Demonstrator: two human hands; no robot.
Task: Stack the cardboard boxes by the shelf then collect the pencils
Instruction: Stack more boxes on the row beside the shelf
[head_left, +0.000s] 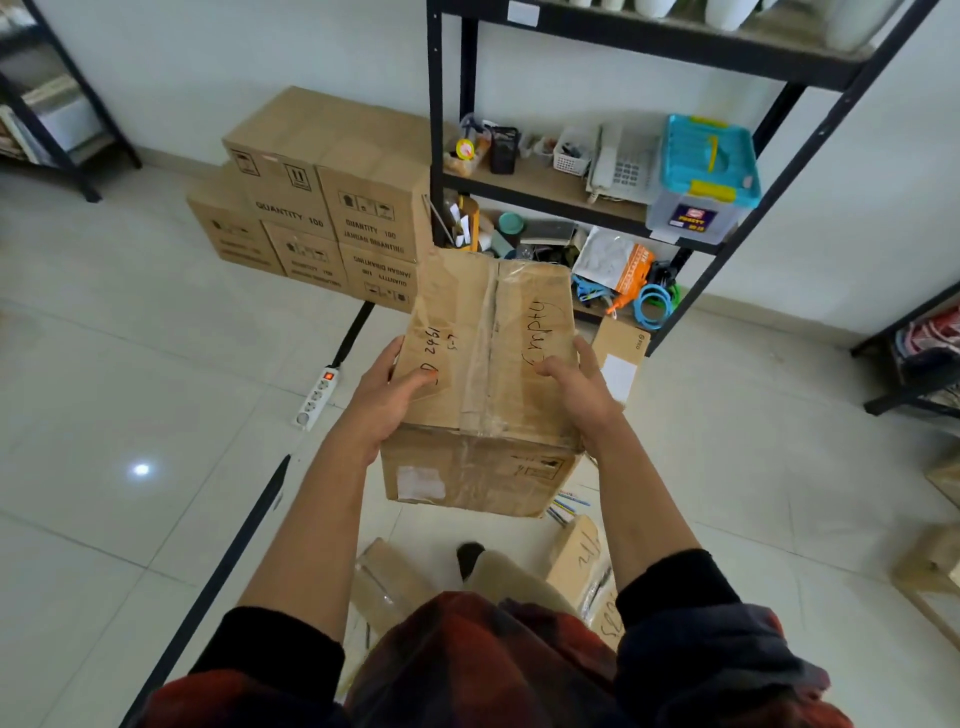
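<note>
Red plaid sleeves (270, 670) sit nearest us, forearms reaching out to the taped cardboard box (488, 364) we carry in mid-air above the floor (130, 364), between us and the black shelf (571, 192).

Handling: the word "Empty" is scrawled on the lid, so we judge the box light. The walls look stiff enough, but the loose glossy tape along the seam could be slick. Best hold is where we have it, on opposite sides near the top edge.

Hands: our left hand (387, 397) grips the left side, thumb laid over the lid. Our right hand (579, 387) grips the right side, thumb likewise on top. Both are spread wide to span the box.

Placement: stacked printed boxes (311, 208) stand far left of the shelf against the wall; a small box (621, 345) sits at the shelf's foot. Two more boxes lie near our feet, one left (387, 577), one right (574, 553).

Pencils (569, 506) lie on the floor just under the carried box's near right corner, uncollected.
</note>
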